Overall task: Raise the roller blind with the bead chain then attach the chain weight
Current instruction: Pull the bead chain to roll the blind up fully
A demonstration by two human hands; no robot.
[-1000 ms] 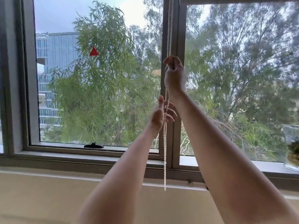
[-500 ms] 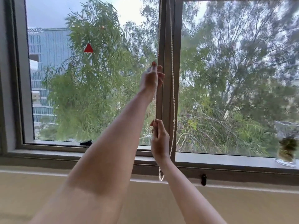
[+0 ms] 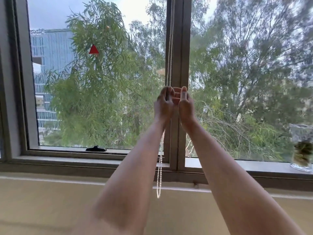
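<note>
The bead chain [image 3: 159,177] is seen hanging down the central window mullion [image 3: 177,48], its two strands running from the top of the view, passing behind the raised hands, and ending in a loop below the sill, in front of the beige wall [image 3: 42,200]. At mid-height the chain is met by the left hand [image 3: 164,103], fingers curled in around the strands; a firm grip cannot be told through the blur. Just beside it, almost touching, the right hand [image 3: 185,104] is held up, fingers bent loosely toward the left hand; whether the chain is pinched there cannot be told. Both forearms are stretched up from below. A red triangle [image 3: 93,49] is seen on the left pane, a black latch [image 3: 96,148] on its lower frame, a glass vase [image 3: 302,150] on the sill at far right.
</note>
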